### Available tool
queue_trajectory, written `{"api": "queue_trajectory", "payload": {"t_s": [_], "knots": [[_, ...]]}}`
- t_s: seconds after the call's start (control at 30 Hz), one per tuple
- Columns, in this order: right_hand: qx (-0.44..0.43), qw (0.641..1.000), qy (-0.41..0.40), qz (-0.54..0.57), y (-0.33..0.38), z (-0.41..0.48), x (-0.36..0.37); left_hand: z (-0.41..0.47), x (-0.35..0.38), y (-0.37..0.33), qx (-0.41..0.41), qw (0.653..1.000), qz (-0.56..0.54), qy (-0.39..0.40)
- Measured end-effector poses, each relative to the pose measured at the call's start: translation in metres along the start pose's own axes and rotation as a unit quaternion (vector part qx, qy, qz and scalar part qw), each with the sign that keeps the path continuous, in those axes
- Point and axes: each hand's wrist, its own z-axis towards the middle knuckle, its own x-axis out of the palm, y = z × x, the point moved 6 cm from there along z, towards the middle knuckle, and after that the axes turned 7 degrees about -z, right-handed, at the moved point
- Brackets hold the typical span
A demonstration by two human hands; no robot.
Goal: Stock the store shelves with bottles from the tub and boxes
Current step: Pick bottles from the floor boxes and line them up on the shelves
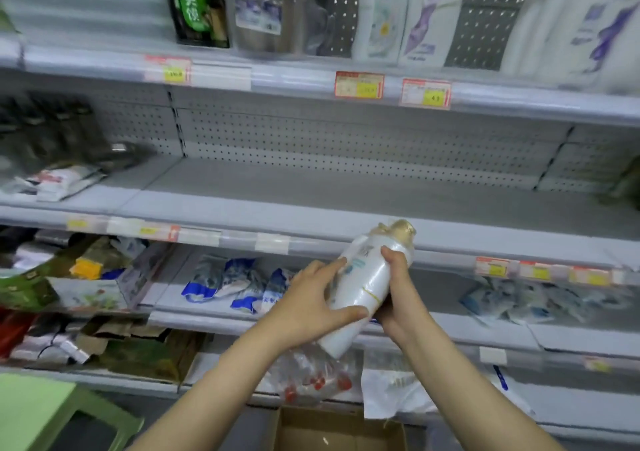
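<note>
One white bottle (367, 287) with a gold cap, wrapped in clear film, is being held in the air in front of the shelving, between both hands. It is tilting, with the cap pointing up and to the right and overlapping the front rail of the middle shelf (311, 201); its base is pointing down and to the left. The left hand (311, 308) is gripping the lower body of the bottle, its thumb lying across the front and its fingers curling over the upper side. The right hand (398, 298) is clasping the bottle from the right, with its thumb pressing up near the shoulder. The middle shelf is showing a bare grey deck behind the bottle. Blue-and-white packets (235, 284) are lying on the shelf below. Red-and-yellow price tags (359, 85) are sitting on the rail of the top shelf, where a clear lidded container (265, 17) and white packs with purple print (426, 17) are standing. An open cardboard box (339, 430) is sitting at the bottom edge of the view, beneath the forearms; its contents are not showing. A green stool (52, 412) is standing at lower left.
</note>
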Motion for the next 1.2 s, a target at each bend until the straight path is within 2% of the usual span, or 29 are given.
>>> {"api": "queue_trajectory", "payload": {"t_s": [0.07,0.13,0.23,0.33,0.4,0.5,0.67,0.77,1.03,1.2], "knots": [[0.001,0.999,0.020,0.032,0.004,-0.008,-0.002,0.001,-0.014,-0.001,0.003,0.996,-0.094,0.006],[-0.009,0.998,0.023,0.050,0.009,-0.014,-0.002,0.005,-0.032,0.005,-0.025,0.984,-0.177,-0.026],[-0.029,0.997,0.042,0.066,0.018,-0.023,0.005,0.010,-0.048,0.024,-0.097,0.972,-0.206,-0.066],[-0.052,0.990,0.095,0.094,0.030,-0.034,0.018,0.010,-0.043,0.032,-0.136,0.959,-0.248,-0.001],[-0.069,0.985,0.130,0.088,0.036,-0.040,0.027,0.003,-0.037,0.029,-0.156,0.932,-0.326,0.035],[-0.078,0.984,0.152,0.044,0.043,-0.044,0.034,-0.002,-0.033,0.021,-0.164,0.902,-0.398,0.044],[-0.067,0.989,0.125,-0.028,0.069,-0.049,0.047,-0.009,-0.043,0.008,-0.154,0.889,-0.431,-0.006],[-0.092,0.987,0.117,-0.062,0.082,-0.054,0.057,-0.010,-0.060,0.001,-0.117,0.894,-0.425,-0.077],[-0.156,0.976,0.074,-0.132,0.117,-0.067,0.067,-0.011,-0.106,-0.029,-0.026,0.899,-0.398,-0.179],[-0.178,0.975,0.060,-0.122,0.138,-0.067,0.061,-0.002,-0.117,-0.058,0.018,0.903,-0.392,-0.174]]}}
